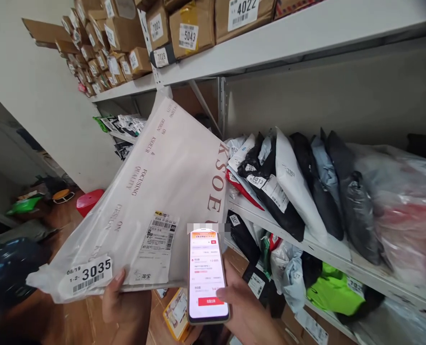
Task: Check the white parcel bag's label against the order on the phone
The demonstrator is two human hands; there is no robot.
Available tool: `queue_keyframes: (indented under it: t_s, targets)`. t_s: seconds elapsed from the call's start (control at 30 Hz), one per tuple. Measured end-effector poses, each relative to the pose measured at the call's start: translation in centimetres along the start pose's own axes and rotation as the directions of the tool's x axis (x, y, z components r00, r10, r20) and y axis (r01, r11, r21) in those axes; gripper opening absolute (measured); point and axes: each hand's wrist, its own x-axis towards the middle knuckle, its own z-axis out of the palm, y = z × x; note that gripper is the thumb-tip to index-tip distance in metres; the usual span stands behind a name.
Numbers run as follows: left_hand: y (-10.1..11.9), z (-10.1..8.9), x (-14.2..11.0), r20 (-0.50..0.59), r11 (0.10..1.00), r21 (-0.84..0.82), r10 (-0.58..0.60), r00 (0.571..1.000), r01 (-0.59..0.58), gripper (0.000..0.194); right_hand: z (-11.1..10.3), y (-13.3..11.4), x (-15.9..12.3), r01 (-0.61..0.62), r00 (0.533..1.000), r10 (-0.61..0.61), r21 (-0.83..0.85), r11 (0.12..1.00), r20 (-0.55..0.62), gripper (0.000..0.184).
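A large white plastic mailer bag (184,163) with brown lettering tilts up in front of the shelves. My left hand (124,306) grips its lower edge, thumb over the front beside a label reading 3035 (90,275). A printed shipping label (158,247) sticks to the bag's lower middle. In front of the bag's lower right corner, my right hand (243,299) holds a smartphone (208,275) upright, its thumb over the lower right of the lit screen. A red button bar shows near the screen's bottom. The fingers behind the phone are hidden.
A white shelf (342,249) on the right bears black, white and grey parcels (292,177) packed side by side. Numbered cardboard boxes (191,31) fill the shelf above. Lower down lies a bright green parcel (335,290). A red bin (89,202) stands on the floor at left.
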Motion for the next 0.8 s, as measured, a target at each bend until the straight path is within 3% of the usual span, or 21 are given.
queue_keyframes:
  t_s: [0.07,0.23,0.33,0.47,0.8]
  targets:
    - [-0.09,-0.04,0.05,0.052,1.0,0.007,0.012,0.999,-0.013,0.035,0.22,0.2,-0.04,0.015,0.999,-0.014,-0.03,0.999,0.044,0.086]
    - [0.24,0.63,-0.27,0.168,0.994,0.049,0.092,0.982,-0.102,0.041,-0.26,0.64,-0.1,0.042,0.999,-0.042,-0.111,0.993,0.009,0.089]
    - [0.45,0.79,-0.52,0.193,0.998,0.038,0.045,0.98,-0.053,0.046,-0.42,0.55,-0.12,0.05,0.998,-0.055,-0.192,0.98,-0.017,0.088]
    - [0.09,0.42,-0.39,0.17,0.999,0.029,-0.024,0.985,0.019,0.05,-0.4,0.4,-0.07,0.061,0.998,-0.064,-0.213,0.975,-0.008,0.086]
    - [0.13,0.58,0.01,0.1,0.993,0.089,0.074,0.992,-0.083,0.046,-0.01,0.31,-0.3,0.039,0.995,-0.055,-0.179,0.983,-0.082,0.084]
